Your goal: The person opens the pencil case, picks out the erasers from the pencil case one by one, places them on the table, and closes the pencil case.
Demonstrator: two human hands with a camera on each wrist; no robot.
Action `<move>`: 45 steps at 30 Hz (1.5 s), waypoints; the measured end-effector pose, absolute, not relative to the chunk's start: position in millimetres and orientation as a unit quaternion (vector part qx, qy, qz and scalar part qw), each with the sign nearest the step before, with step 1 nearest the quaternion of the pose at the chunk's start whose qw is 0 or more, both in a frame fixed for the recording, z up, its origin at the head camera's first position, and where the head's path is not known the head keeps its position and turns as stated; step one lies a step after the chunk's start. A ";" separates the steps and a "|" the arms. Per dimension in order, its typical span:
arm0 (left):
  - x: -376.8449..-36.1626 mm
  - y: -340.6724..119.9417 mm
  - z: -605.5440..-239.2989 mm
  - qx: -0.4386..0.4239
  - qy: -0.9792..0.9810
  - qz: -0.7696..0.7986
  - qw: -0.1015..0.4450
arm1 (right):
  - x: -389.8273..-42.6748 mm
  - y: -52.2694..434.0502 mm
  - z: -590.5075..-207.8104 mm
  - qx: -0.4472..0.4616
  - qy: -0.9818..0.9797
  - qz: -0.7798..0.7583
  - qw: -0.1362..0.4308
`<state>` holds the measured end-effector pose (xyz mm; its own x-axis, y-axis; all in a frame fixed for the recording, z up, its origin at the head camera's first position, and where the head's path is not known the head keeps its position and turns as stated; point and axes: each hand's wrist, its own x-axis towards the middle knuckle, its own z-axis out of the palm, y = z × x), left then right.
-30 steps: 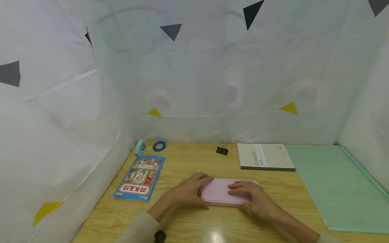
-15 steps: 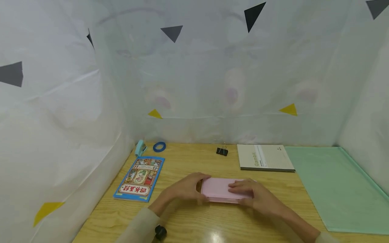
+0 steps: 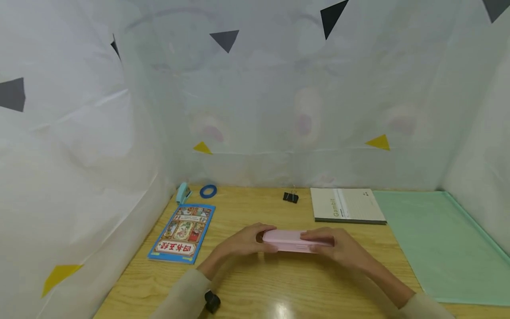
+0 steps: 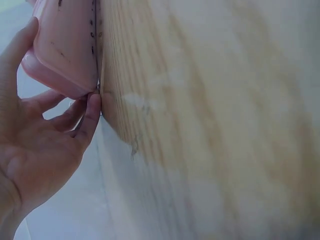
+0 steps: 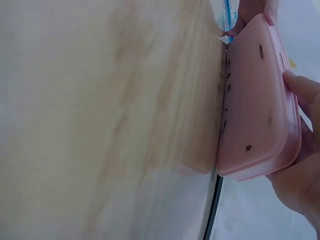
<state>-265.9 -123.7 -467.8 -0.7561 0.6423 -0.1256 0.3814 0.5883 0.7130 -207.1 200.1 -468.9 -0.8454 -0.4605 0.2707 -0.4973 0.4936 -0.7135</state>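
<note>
Since the earlier frames, both hands had tipped the pink case [image 3: 292, 240] up off the table [image 3: 255, 288], low in the centre of the frame. Left hand [image 3: 244, 241] and right hand [image 3: 338, 249] gripped its ends, fingers curled around them. It was raised but unopened.

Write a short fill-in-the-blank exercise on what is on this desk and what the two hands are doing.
1. The left hand and right hand both grip a flat case coloured ____.
2. The book lying left of the hands has a ____ cover border.
3. Printed on the notebook is the word ____.
4. The desk's right end is covered by a ____ mat.

Missing words: pink; blue; Gambit; green
</note>
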 end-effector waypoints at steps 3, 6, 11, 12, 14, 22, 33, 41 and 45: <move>-267.0 -124.3 -465.0 0.297 0.871 0.344 0.189 | -210.0 195.5 -469.6 0.303 -0.862 0.403 0.058; -267.6 -123.9 -463.0 0.296 0.873 0.339 0.191 | -211.3 190.1 -469.0 0.324 -0.857 0.393 0.083; -268.6 -122.4 -461.7 0.292 0.869 0.347 0.198 | -210.7 187.0 -466.8 0.318 -0.866 0.372 0.104; -269.0 -122.1 -461.7 0.292 0.868 0.349 0.199 | -211.0 187.0 -466.4 0.318 -0.867 0.368 0.107; -269.8 -122.0 -461.7 0.292 0.864 0.357 0.203 | -211.8 187.4 -465.5 0.326 -0.866 0.362 0.112; -273.2 -123.1 -463.8 0.296 0.851 0.377 0.217 | -218.3 188.4 -465.3 0.404 -0.834 0.338 0.165; -271.9 -122.0 -463.0 0.285 0.847 0.392 0.220 | -223.0 186.6 -464.6 0.471 -0.789 0.318 0.233; -271.9 -121.4 -462.2 0.278 0.852 0.384 0.221 | -221.0 189.6 -464.2 0.432 -0.814 0.336 0.195; -272.4 -121.4 -462.5 0.284 0.854 0.376 0.222 | -221.1 194.7 -467.4 0.416 -0.830 0.316 0.196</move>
<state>-272.4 -121.4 -462.5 -0.7409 0.6509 -0.1654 0.3175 0.5565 0.7678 -221.1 194.7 -467.4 -0.5766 -0.5666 0.5886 -0.8146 0.4539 -0.3611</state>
